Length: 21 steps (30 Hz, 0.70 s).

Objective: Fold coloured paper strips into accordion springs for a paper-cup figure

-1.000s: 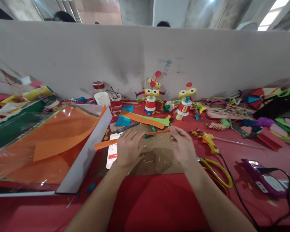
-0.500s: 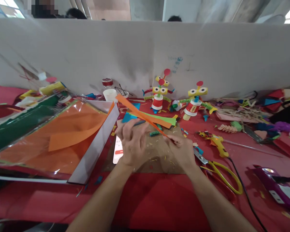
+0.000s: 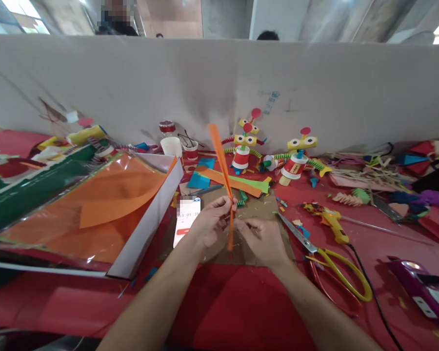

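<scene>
A narrow orange paper strip (image 3: 224, 165) stands nearly upright in front of me, its long part rising and a shorter end hanging below my fingers. My left hand (image 3: 214, 222) pinches it between thumb and fingertips. Close on the right side of the strip is my right hand (image 3: 265, 239), thumb and fingers bent and a little apart, not visibly gripping it. Beneath both hands lies a brown board (image 3: 256, 256) dotted with small scraps. Behind the strip are flat orange (image 3: 241, 183) and green (image 3: 259, 186) paper strips and a blue paper piece (image 3: 201, 179).
A phone (image 3: 185, 229) lies by my left hand. Left is an open box (image 3: 142, 229) of orange sheets. Scissors (image 3: 325, 253), red-handled pliers (image 3: 332, 297) and a yellow glue gun (image 3: 331, 219) lie right. Paper-cup figures (image 3: 240, 157) stand at the back.
The orange strip has swung from slanting to nearly upright. My left hand, open before, now pinches it. My right hand has let go and moved slightly down and left.
</scene>
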Available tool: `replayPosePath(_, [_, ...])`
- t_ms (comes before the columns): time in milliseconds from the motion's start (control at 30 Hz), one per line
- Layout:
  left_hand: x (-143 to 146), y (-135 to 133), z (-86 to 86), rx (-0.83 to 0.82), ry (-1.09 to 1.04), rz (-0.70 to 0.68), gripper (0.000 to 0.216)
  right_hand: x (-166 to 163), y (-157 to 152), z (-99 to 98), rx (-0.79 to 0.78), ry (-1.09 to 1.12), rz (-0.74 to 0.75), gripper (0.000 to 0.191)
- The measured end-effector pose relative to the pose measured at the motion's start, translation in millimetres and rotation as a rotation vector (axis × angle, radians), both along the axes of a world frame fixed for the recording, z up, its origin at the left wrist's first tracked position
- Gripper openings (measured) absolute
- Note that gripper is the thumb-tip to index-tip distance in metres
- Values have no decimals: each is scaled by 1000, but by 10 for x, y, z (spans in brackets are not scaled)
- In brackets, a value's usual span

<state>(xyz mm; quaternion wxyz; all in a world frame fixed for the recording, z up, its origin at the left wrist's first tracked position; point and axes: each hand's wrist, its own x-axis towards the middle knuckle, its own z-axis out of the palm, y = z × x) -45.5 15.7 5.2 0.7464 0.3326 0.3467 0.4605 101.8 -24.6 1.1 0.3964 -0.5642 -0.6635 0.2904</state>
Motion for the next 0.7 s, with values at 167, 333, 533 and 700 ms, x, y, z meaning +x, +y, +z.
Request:
replayPosePath(167, [9, -28, 43, 25, 101, -185, 17, 90, 83, 35, -16, 336, -36, 29])
replayPosePath(333, [35, -52, 64, 193, 444, -275, 21, 90, 120, -40, -31, 319, -24, 31])
replayPosePath(533, [-22, -16, 93, 451, 821, -172, 25, 88, 173, -120, -157, 353, -169, 39])
replayPosePath(700, [-61, 43, 17, 493, 936, -102, 26, 180, 255, -54, -200, 218, -103, 44])
